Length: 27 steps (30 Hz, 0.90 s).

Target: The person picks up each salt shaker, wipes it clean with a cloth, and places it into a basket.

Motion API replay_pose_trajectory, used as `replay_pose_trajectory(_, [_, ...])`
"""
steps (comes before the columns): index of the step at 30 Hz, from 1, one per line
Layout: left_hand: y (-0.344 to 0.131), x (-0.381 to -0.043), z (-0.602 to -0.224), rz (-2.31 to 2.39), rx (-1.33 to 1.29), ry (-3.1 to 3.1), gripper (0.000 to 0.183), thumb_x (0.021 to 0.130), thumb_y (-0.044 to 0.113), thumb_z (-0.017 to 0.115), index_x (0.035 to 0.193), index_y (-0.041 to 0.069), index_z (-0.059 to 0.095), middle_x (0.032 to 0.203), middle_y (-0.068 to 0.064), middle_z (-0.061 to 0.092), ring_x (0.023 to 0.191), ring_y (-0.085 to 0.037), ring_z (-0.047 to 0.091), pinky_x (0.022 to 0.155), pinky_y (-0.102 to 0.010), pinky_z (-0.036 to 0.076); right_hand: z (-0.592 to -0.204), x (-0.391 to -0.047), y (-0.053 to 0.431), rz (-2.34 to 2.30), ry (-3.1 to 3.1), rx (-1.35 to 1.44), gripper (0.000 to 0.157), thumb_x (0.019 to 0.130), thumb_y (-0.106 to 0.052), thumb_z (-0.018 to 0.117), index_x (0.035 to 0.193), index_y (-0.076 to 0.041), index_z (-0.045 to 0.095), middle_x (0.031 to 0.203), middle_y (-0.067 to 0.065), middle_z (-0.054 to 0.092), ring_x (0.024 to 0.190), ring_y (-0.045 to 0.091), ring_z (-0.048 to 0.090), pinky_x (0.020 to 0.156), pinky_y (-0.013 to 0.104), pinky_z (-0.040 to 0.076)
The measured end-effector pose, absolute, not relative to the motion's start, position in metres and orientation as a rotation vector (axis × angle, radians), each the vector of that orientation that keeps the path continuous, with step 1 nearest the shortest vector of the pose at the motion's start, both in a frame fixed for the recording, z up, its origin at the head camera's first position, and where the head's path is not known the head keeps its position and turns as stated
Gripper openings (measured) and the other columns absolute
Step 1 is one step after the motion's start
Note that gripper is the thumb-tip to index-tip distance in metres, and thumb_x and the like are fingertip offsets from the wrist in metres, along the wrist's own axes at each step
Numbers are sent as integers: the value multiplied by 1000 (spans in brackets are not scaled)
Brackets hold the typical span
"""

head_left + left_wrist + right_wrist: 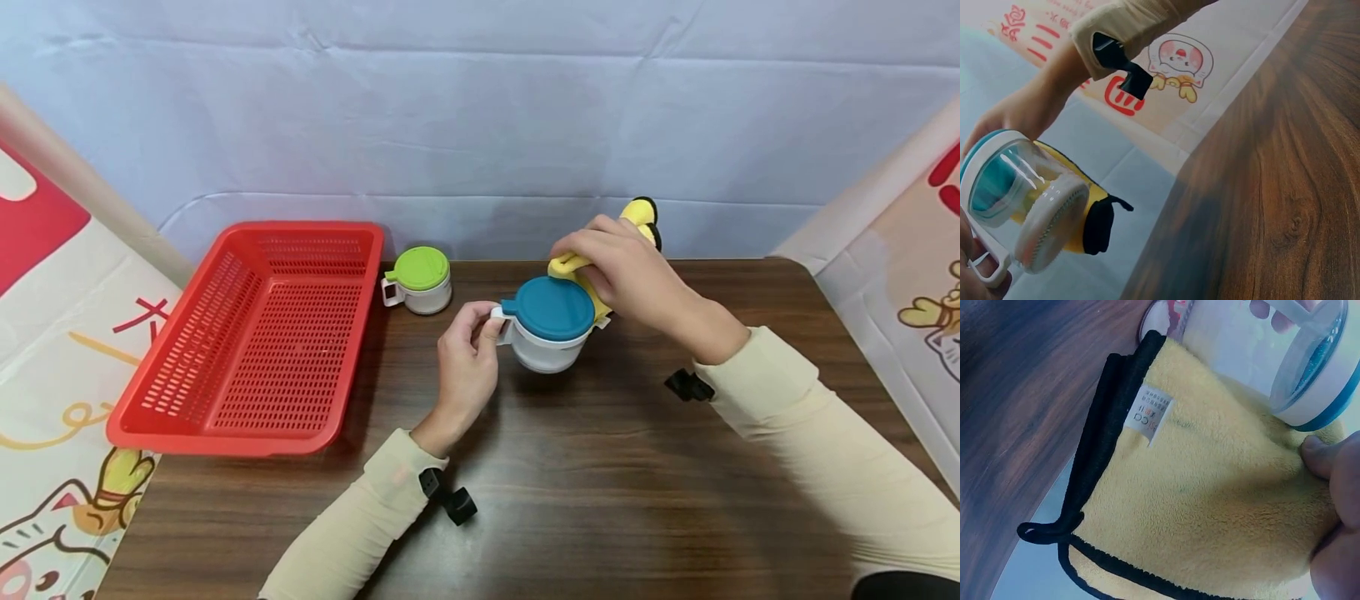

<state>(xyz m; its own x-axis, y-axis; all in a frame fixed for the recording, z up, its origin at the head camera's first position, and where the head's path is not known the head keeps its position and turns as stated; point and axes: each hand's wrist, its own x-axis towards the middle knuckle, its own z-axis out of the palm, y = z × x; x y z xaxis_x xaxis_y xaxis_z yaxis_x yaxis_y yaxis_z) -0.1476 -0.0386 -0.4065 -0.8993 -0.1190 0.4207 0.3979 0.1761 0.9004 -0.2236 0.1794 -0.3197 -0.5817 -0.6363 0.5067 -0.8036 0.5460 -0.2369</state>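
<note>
My left hand (467, 358) pinches the white handle of a clear seasoning jar with a blue lid (555, 308). The jar (1054, 219) is raised off the table, and its ridged base faces the left wrist view. In my right hand (630, 271) is a folded yellow cloth (1210, 475) with black edging, a hanging loop and a small white label. The cloth lies against the lid's rim and the jar's far right side, its thumb-side fold pinched by my fingers. A second jar with a green lid (422, 271) stands on the table left of my hands.
A red plastic basket (345, 408) with slotted walls stands on the left of the dark wooden table (570, 483). A pale blue cloth backdrop (480, 125) rises behind the table's back edge. Printed sheets (45, 358) hang at both sides.
</note>
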Motion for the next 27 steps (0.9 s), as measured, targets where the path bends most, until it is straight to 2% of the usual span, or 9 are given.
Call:
replay_pose_trajectory(9, [-38, -147, -406, -1767, -269, -2070, 13, 101, 5, 62, 108, -5, 65, 103, -16, 71, 92, -23, 68, 85, -37, 57, -316, -229, 170, 658, -2435, 1265, 30, 91, 11, 67, 114, -9, 70, 108, 5, 70, 102, 24, 55, 86, 44, 44])
replay_pose_trajectory(21, [-37, -147, -408, -1738, -265, -2096, 14, 102, 9, 61, 109, -3, 66, 104, -14, 72, 93, -20, 68, 84, -33, 56, -311, -230, 152, 680, -2416, 1392, 35, 90, 15, 62, 110, -12, 73, 106, 3, 71, 101, 26, 57, 84, 45, 43])
replay_pose_trajectory(27, [-37, -147, -409, -1747, -281, -2094, 17, 102, 13, 61, 109, -2, 66, 104, -12, 72, 94, -19, 68, 83, -33, 56, -310, -227, 144, 671, -2367, 1462, 31, 91, 12, 64, 106, -13, 74, 104, 1, 72, 101, 25, 58, 83, 45, 42])
